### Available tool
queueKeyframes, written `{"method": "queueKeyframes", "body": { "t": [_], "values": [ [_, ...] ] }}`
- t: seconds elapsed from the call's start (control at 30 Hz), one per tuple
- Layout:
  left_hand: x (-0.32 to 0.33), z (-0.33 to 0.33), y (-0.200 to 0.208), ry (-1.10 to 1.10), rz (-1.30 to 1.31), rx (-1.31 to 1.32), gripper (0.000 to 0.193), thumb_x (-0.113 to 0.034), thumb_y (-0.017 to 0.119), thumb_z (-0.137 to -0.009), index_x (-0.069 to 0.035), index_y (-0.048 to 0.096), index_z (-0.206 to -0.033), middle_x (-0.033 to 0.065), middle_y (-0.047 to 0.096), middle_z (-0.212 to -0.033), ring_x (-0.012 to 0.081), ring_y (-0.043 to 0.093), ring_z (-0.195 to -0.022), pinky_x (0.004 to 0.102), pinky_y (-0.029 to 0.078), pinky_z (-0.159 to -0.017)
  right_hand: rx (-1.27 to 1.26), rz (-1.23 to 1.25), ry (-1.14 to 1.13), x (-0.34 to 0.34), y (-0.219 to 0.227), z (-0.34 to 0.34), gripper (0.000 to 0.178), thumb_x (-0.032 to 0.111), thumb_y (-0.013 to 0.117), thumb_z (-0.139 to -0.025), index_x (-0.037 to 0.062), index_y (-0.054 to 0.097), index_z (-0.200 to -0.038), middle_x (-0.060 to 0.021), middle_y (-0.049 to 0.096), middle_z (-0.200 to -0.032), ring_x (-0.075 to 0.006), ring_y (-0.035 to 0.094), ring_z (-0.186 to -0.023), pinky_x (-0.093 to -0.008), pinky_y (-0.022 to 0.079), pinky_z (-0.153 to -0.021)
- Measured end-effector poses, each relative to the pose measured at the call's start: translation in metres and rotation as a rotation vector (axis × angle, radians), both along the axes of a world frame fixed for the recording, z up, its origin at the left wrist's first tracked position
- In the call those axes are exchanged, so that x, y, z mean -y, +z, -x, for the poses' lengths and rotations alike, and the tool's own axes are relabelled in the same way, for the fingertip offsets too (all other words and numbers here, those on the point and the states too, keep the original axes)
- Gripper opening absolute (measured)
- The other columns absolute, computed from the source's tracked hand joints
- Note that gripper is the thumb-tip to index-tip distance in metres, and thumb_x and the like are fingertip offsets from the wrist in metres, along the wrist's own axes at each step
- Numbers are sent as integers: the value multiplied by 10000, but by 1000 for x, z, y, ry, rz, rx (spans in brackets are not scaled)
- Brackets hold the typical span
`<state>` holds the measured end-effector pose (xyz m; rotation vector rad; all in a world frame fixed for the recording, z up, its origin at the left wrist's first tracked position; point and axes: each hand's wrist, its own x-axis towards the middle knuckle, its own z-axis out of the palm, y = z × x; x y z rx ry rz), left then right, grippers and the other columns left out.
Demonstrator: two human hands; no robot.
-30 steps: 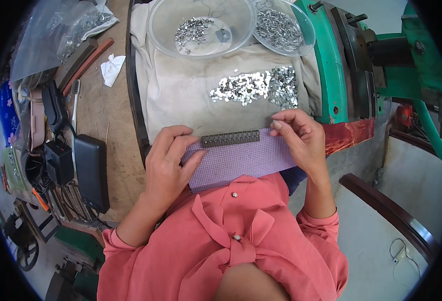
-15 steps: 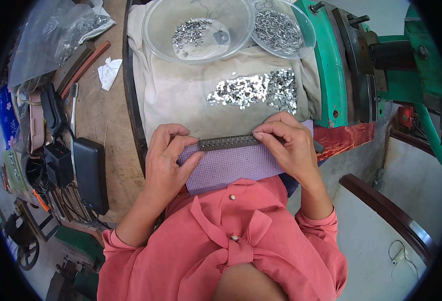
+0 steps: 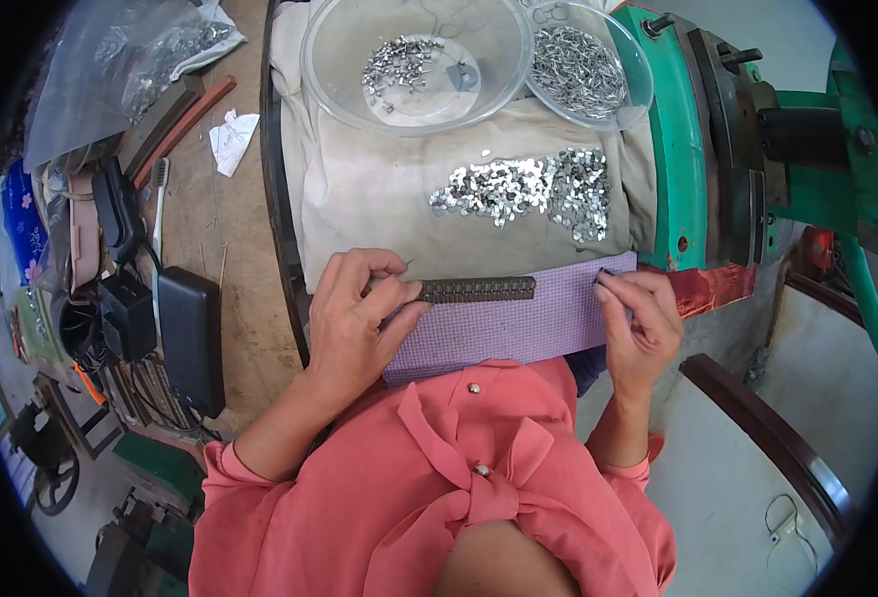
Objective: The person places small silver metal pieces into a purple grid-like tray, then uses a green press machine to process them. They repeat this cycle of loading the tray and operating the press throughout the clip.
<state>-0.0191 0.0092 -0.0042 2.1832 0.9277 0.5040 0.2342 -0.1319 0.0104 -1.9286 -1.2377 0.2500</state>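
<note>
Right hand has shifted off the right end of the dark segmented strip, out toward the right edge of the purple cloth; half a second ago its fingertips were on that end. Means the strip's right end is free now, and the left hand alone touches it.

Big stuff first: green machine on the right, wooden bench on the left, beige cloth between. Purple checked cloth sits at the near side, by the person's front. On the beige cloth, far end: large clear tub with small metal parts inside, and smaller clear tub beside it, full of thin shiny pieces. Nearer: loose pile of shiny flat discs, none under either hand.

Strip lies along the upper edge of the purple cloth, roughly level, left end at the left fingertips.

Fingers: left thumb and forefinger nearly closed on the strip's left end, other fingers curled; how firm, can't tell. Right thumb and forefinger pinched together, rest bent in, small dark bit showing at the tips; too small to identify.
</note>
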Motion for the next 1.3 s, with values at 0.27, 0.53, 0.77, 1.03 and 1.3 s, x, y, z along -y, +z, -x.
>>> {"method": "queueKeyframes", "body": {
  "t": [0.27,0.53,0.77,1.03,1.3],
  "values": [
    [2,0,-3,-20,-102,3,252,-24,842,-668,-39,695,-871,107,628,-1048,270,595,-910,356,504,-667,153,80,-159,32,-17,-14,200,-15,800,-782,28,764,-974,-71,670,-926,-207,620,-861,-320,480,-754],
    [1,0,-3,-18,-108,20,241,-26,836,-674,-33,685,-863,104,624,-1045,259,574,-869,351,467,-657,202,127,-137,33,-11,-21,250,39,820,-763,53,766,-1007,-75,674,-949,-237,609,-892,-352,480,-791],
    [1,0,-3,-16,-69,14,231,-24,826,-683,-30,674,-856,96,618,-1052,265,566,-903,360,468,-711,225,263,-104,42,-2,-29,306,77,835,-744,64,771,-1043,-69,670,-1021,-237,596,-949,-346,492,-783],
    [3,0,-3,-10,-64,-24,237,-24,826,-680,-24,670,-860,96,622,-1057,274,572,-954,358,473,-784,120,-78,119,21,51,-6,291,-32,769,-699,51,769,-978,-99,669,-885,-228,623,-756,-345,500,-667],
    [3,0,-5,9,-71,-24,253,-24,834,-679,-15,675,-876,110,629,-1052,270,570,-965,364,450,-836,94,-377,673,-16,149,43,185,158,702,-745,115,736,-922,-65,654,-873,-206,602,-704,-332,475,-594]
  ]
}}
